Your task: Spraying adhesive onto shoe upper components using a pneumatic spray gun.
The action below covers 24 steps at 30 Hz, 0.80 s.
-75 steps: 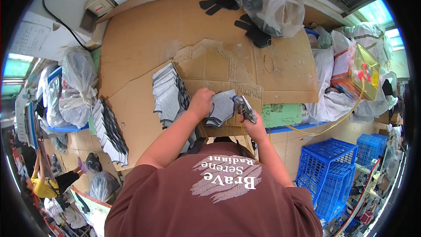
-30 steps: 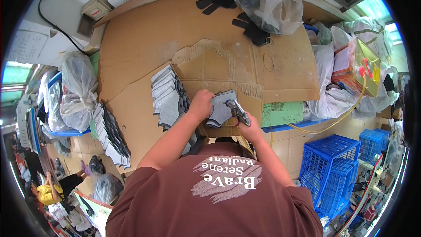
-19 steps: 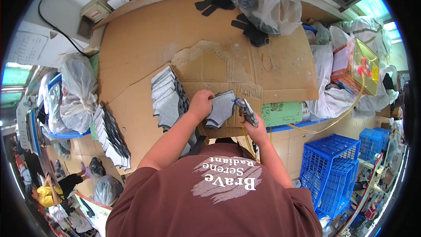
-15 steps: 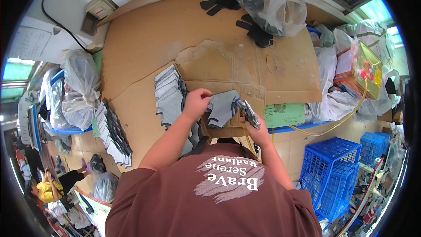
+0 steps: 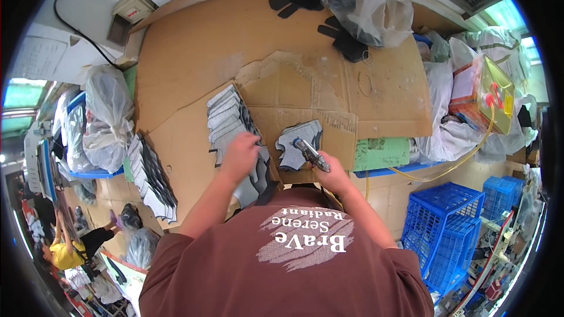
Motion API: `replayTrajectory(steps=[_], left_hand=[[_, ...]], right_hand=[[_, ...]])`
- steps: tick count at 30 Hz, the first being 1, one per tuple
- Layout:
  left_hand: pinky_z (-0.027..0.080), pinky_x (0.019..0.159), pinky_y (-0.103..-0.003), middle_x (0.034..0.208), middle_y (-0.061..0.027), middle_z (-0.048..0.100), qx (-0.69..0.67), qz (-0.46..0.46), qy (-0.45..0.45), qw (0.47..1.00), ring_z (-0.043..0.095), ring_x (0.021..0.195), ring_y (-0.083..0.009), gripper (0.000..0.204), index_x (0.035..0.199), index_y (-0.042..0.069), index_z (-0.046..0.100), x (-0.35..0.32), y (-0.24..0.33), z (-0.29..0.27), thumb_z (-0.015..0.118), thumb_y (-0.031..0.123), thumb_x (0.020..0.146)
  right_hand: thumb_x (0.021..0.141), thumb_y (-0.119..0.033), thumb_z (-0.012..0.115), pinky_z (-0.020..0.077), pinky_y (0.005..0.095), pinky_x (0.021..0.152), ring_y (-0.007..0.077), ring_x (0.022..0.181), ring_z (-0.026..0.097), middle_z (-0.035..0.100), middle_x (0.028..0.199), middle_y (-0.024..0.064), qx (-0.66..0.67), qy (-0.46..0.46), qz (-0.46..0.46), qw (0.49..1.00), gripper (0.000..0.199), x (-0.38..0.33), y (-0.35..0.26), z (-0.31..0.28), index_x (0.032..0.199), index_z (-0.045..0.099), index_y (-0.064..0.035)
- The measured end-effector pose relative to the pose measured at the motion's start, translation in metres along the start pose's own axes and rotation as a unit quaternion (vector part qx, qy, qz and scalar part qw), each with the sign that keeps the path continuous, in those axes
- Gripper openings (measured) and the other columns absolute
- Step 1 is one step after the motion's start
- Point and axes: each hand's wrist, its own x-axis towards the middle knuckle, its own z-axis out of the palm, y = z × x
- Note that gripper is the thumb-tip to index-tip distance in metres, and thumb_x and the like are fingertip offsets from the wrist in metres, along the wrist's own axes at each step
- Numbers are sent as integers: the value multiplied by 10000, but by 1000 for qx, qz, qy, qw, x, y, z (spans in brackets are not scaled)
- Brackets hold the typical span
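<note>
My right hand (image 5: 333, 175) is closed around a metallic spray gun (image 5: 311, 154), whose nozzle points down over a grey cut piece (image 5: 292, 141) with dark edges. This piece lies on the cardboard in front of me, seemingly atop others. My left hand (image 5: 241, 154) is at the right side of a fanned stack of grey cut pieces (image 5: 223, 116), with its fingers bunched together. What those fingers pinch, if anything, is hidden. Another fanned row of grey and black pieces (image 5: 151, 182) lies at the left edge of the cardboard.
Brown cardboard (image 5: 188, 53) covers the table. Black pieces (image 5: 346, 44) and a clear plastic bag (image 5: 382, 14) lie at its far side. A yellow hose (image 5: 464, 158) runs from a square can (image 5: 493, 94) at right. Blue crates (image 5: 443, 223) stand lower right; bagged goods (image 5: 107, 120) stand left.
My left hand has moved left and nearer, from the single grey piece to the stack. My right hand has brought the spray gun left, over the grey piece.
</note>
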Motion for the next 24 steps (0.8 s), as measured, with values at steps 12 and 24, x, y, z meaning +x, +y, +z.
replayTrajectory(steps=[12,24], left_hand=[[451,756,-411,911,-205,548,85,-64,-127,986,546,857,-375,237,931,-23,564,25,9,70,614,57,714],[449,758,-405,911,-194,545,71,-54,-110,990,543,860,-372,228,913,-15,559,26,9,70,627,57,709]], right_hand=[[731,-44,523,396,294,611,139,640,444,515,676,67,19,1,33,999,119,1,0,7,845,530,-11],[700,-8,471,415,244,661,101,690,504,548,723,14,20,19,30,999,183,1,13,3,868,541,-26]])
